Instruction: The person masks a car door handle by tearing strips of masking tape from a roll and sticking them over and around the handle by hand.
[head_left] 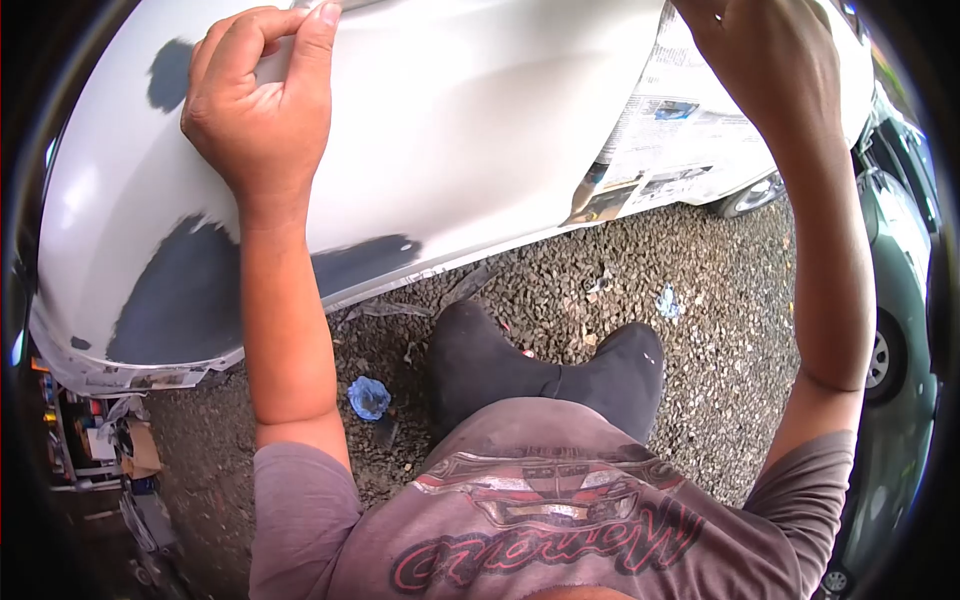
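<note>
A white car panel [470, 130] fills the upper part of the view, with a large dark grey patch [180, 300] low on its left side and a smaller grey patch [170, 75] higher up. My left hand [262, 100] is raised in front of the panel, thumb and forefinger pinched together at the top edge. Something pale shows at those fingertips, too cut off to name. My right hand [775, 65] is up at the top right, by printed newspaper [650, 150] covering the neighbouring part of the car. Its fingers are mostly out of the frame.
Gravel [700, 350] lies underfoot, with a crumpled blue scrap [369, 398] and another pale blue scrap [669, 302] on it. A dark green car [890, 290] stands at the right. Cluttered shelves [95, 440] are at the lower left. A wheel [750, 196] shows below the newspaper.
</note>
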